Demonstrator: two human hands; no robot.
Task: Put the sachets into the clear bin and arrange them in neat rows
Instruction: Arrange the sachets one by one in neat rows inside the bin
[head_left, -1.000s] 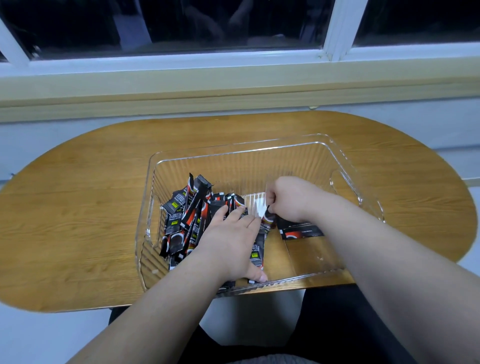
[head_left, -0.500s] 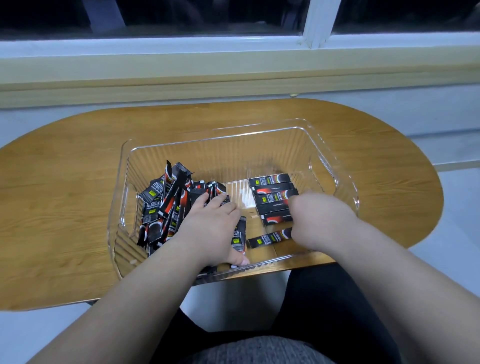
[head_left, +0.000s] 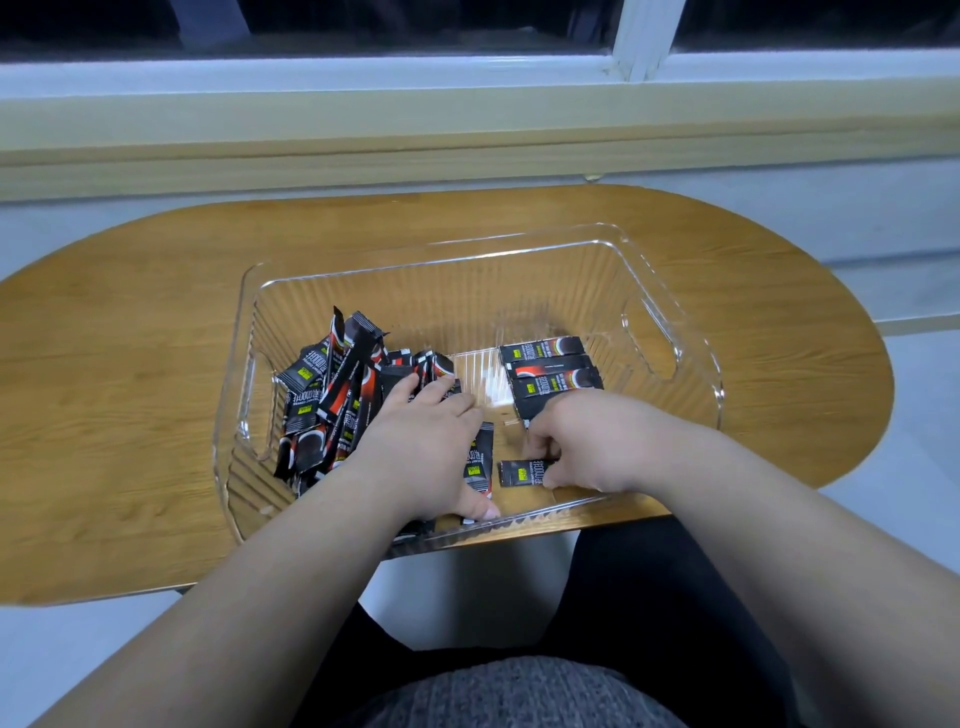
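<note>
Since the earlier frame, the right hand (head_left: 597, 441) had slid toward the middle of the clear bin (head_left: 691, 332) and settled over a loose sachet (head_left: 519, 474) lying near the front wall, its fingers (head_left: 543, 457) curled and pinching that sachet's right end. The left hand (head_left: 421, 452) lay flat on the jumbled pile (head_left: 322, 410) at the bin's left, fingers straight and close together, holding it back. A short row of sachets (head_left: 550, 374) lay side by side just beyond the right hand. The bin sat on the wooden surface (head_left: 130, 364). Doing this step well probably meant lifting the loose sachet slightly, turning it parallel to the row, and laying it against the nearest one with ends level, without nudging those already placed.
</note>
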